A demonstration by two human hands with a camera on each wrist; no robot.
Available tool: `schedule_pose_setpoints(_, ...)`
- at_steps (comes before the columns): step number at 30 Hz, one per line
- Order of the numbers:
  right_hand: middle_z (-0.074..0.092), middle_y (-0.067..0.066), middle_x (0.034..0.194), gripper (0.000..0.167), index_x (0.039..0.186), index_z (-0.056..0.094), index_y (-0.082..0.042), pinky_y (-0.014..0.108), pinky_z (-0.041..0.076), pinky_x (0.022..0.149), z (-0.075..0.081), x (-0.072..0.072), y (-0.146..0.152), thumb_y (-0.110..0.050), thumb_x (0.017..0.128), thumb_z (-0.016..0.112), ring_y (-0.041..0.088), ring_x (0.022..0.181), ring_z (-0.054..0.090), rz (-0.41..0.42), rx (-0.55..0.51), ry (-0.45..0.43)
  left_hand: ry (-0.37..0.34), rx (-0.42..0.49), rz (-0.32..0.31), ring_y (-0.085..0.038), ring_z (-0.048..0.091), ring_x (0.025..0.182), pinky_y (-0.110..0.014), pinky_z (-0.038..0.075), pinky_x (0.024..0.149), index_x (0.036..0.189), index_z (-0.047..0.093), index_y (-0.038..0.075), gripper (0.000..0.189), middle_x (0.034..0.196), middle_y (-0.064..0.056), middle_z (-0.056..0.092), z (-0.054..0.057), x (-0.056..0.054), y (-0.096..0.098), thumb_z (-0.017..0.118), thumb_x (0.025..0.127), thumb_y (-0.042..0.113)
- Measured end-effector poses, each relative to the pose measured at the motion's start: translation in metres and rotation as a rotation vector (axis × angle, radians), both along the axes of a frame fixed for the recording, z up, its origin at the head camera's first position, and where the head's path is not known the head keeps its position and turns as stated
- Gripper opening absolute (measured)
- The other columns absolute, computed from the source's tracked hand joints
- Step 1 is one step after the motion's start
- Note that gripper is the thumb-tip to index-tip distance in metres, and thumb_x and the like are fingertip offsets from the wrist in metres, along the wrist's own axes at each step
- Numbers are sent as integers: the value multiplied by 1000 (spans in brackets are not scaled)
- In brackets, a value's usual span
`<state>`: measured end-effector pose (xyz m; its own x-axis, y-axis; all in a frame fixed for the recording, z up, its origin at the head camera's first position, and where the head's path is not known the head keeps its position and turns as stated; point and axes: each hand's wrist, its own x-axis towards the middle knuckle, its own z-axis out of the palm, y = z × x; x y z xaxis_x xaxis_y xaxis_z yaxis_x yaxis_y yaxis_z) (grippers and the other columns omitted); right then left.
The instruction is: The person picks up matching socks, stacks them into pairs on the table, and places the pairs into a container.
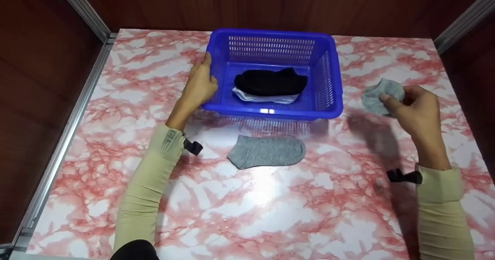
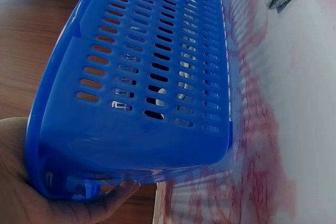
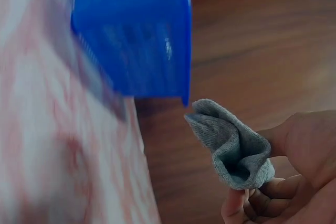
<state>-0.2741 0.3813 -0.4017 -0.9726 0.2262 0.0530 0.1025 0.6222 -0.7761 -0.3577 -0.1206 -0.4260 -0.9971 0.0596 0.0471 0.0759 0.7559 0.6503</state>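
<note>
A blue plastic basket (image 1: 270, 113) with slotted walls holds a black sock (image 1: 270, 82) lying over a white sock (image 1: 267, 97). My left hand (image 1: 200, 81) grips the basket's left rim, and the left wrist view has its fingers curled round that edge beside the slotted wall (image 2: 131, 140). Right of the basket, my right hand (image 1: 419, 107) pinches a bunched grey sock (image 1: 383, 96) above the table. In the right wrist view the sock (image 3: 231, 145) hangs folded between thumb and fingers, apart from the basket. Another grey sock (image 1: 267, 151) lies flat in front of the basket.
The table (image 1: 216, 213) has a red-and-white marbled top. Dark wooden panels (image 1: 263, 4) stand behind it and at both sides, with metal frame strips (image 1: 89, 78) along the left edge.
</note>
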Motion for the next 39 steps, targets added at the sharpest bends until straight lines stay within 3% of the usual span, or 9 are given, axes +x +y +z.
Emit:
schedule_pose_setpoints(11,63,-19,78,29,108,73,-4,13,46,60,15,36,-44,-26,91,83,2,69,57,79,86,142,-17,-10,5,-43,28,158,-46,29,131,165,16,-3,75,172,-27,22,0,0,0,49,97,2)
schedule_pose_setpoints(18,66,-15,81,30,111,72,-2,14,51,57,19,54,-70,-20,91,84,1,70,62,230,62,102,16,-14,-8,-47,33,155,-48,32,129,163,19,-7,74,168,-31,29,0,-1,0,49,95,0)
schedule_pose_setpoints(22,67,-5,83,27,110,73,-3,18,53,56,15,62,-87,-17,90,83,3,69,64,346,73,100,19,-17,-13,-45,32,156,-45,31,130,163,19,-8,74,168,-31,28,0,-1,0,49,96,0)
schedule_pose_setpoints(26,69,5,84,22,108,74,-2,18,55,60,5,66,-105,-12,90,83,5,70,64,489,55,109,10,-16,-6,-43,31,157,-45,30,131,164,18,-7,74,169,-30,27,0,-1,0,49,97,0)
schedule_pose_setpoints(30,68,5,81,22,108,74,-1,20,56,67,-12,65,-122,-13,91,82,7,73,63,600,57,92,13,-18,4,-42,34,155,-45,31,130,164,19,-5,74,167,-30,31,0,-1,0,49,97,1)
schedule_pose_setpoints(35,62,2,77,20,100,71,-5,23,53,62,-40,64,-139,-18,90,83,11,70,58,664,53,-7,24,-1,24,-39,39,152,-44,34,128,164,21,-3,73,163,-28,37,-2,0,1,50,98,2)
schedule_pose_setpoints(39,53,-2,75,21,92,66,-11,23,41,58,-61,61,-148,-24,92,82,10,67,48,700,92,-87,37,2,46,-38,43,149,-44,40,124,165,23,-1,72,161,-28,35,-4,2,2,50,98,4)
